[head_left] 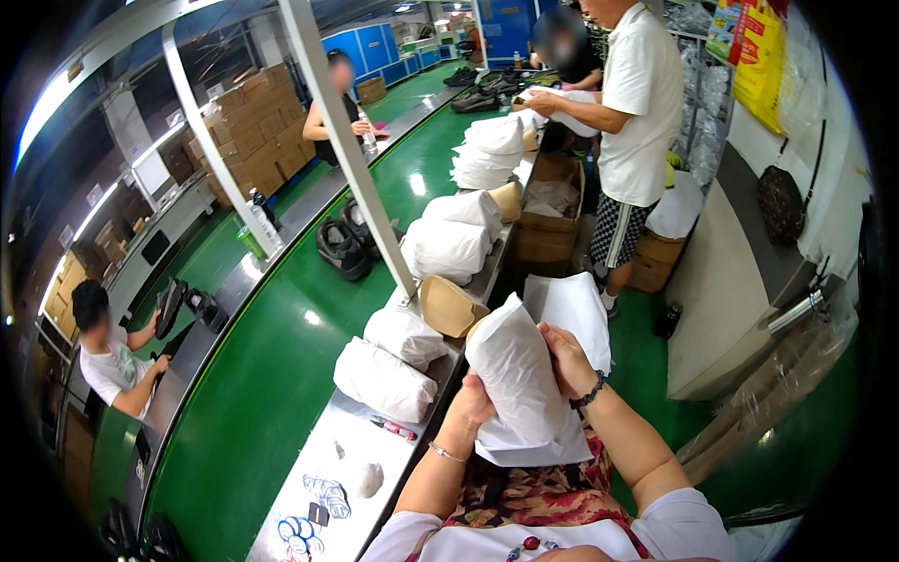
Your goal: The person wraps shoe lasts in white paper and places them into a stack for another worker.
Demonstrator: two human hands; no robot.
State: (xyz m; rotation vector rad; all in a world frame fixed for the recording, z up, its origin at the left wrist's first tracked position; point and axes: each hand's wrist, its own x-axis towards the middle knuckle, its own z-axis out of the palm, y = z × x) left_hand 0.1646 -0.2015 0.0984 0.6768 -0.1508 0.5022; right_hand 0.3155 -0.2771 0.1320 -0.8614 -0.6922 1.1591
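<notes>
Both hands wrapping a shoe in white tissue at near end of packing line

Green conveyor (281, 375) runs far-left w/ black sandals; steel bench (328, 468) beside it stacks wrapped bundles (384, 379), likely staged within reach. White paper-wrapped shoe (520, 379) held upright over lap, centre-near. Left hand (471, 405) closed round its lower left edge; right hand (567, 361) curled on right side, wrist bent in, fingers pressing paper flat

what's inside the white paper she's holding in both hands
A tan sole tip pokes out of the white tissue paper beside the left hand; the right hand grips the other side. Everything else inside is covered.
</notes>
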